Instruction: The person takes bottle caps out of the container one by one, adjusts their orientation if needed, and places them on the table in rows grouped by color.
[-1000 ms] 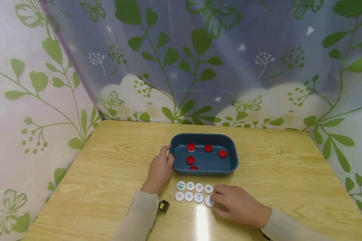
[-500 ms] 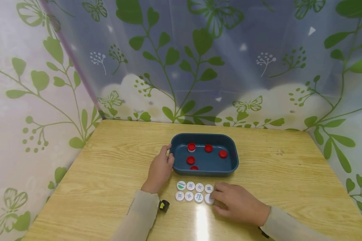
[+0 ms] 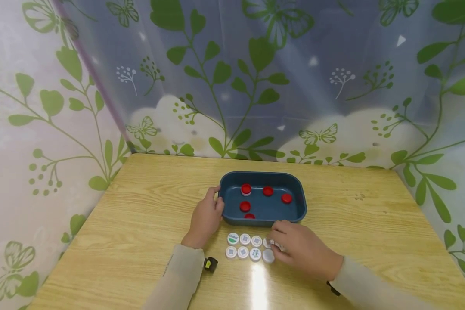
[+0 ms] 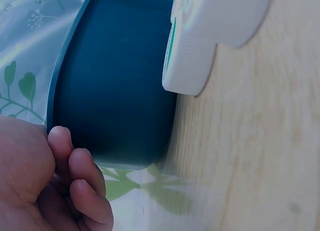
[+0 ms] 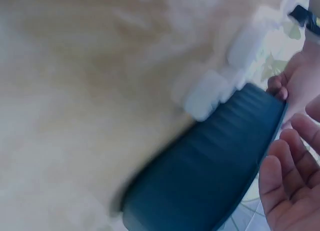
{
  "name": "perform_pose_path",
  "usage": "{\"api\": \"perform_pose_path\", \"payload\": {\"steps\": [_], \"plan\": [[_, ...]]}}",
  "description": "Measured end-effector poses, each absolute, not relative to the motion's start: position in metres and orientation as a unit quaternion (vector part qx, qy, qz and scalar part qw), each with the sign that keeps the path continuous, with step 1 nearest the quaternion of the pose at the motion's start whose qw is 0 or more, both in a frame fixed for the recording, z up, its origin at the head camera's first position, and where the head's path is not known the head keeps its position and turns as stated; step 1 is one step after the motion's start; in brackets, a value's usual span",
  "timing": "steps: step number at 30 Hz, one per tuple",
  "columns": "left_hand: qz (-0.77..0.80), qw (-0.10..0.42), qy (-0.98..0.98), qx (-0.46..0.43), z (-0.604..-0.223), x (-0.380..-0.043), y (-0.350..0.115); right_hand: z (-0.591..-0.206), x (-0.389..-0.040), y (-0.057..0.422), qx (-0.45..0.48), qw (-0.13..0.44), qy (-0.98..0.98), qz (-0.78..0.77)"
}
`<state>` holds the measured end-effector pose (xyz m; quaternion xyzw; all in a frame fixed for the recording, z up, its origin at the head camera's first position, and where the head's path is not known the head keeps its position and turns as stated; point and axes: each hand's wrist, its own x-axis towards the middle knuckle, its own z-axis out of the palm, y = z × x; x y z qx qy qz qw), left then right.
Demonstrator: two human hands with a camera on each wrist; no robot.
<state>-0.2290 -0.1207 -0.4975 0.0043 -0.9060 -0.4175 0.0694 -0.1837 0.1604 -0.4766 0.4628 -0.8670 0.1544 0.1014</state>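
Note:
At the left end of the dark blue box [image 3: 261,223], my left hand [image 3: 206,217] holds the rim; the left wrist view shows its fingers [image 4: 82,166] curled against the box's edge. My right hand [image 3: 304,249] hovers over the right end of two short rows of white bottle caps, partly hiding the upper row. In the right wrist view its fingers [image 5: 287,166] are loosely bent with nothing between them. The lower row ends in a plain white cap [image 3: 268,256], beside a cap with a teal print [image 3: 255,254]. A green-marked cap [image 3: 233,239] lies at upper left.
Several red caps lie inside the box, among them a red cap [image 3: 286,198] at the right and a red cap on a white one [image 3: 246,189]. The wooden table [image 3: 151,193] meets a leaf-patterned curtain [image 3: 224,107] at the back.
The plain white cap slid up slightly into line with the lower row. My right hand has let go of it and moved up toward the box. My left hand has stayed at the rim.

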Motion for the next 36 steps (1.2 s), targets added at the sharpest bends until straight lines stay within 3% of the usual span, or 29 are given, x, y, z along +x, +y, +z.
{"api": "perform_pose_path", "payload": {"steps": [5,8,17,23,26,36], "plan": [[-0.418,0.071,-0.906,0.003,-0.497,-0.229,-0.121,-0.462,-0.216,0.151,0.439,0.129,-0.874,0.163],[-0.421,0.074,-0.904,0.004,-0.497,-0.229,-0.123,-0.449,-0.245,0.14,0.412,0.112,-0.892,0.149],[-0.43,0.061,-0.901,0.01,-0.5,-0.231,-0.124,-0.42,-0.318,0.106,0.343,-0.102,-0.933,0.037],[-0.418,0.067,-0.906,0.006,-0.497,-0.232,-0.12,-0.429,-0.335,0.091,0.331,-0.193,-0.924,-0.004],[-0.405,0.068,-0.912,0.002,-0.495,-0.231,-0.119,-0.436,-0.337,0.087,0.347,-0.195,-0.917,0.002],[-0.406,0.076,-0.911,0.004,-0.498,-0.231,-0.121,-0.451,-0.335,0.076,0.487,-0.112,-0.865,0.031]]}}
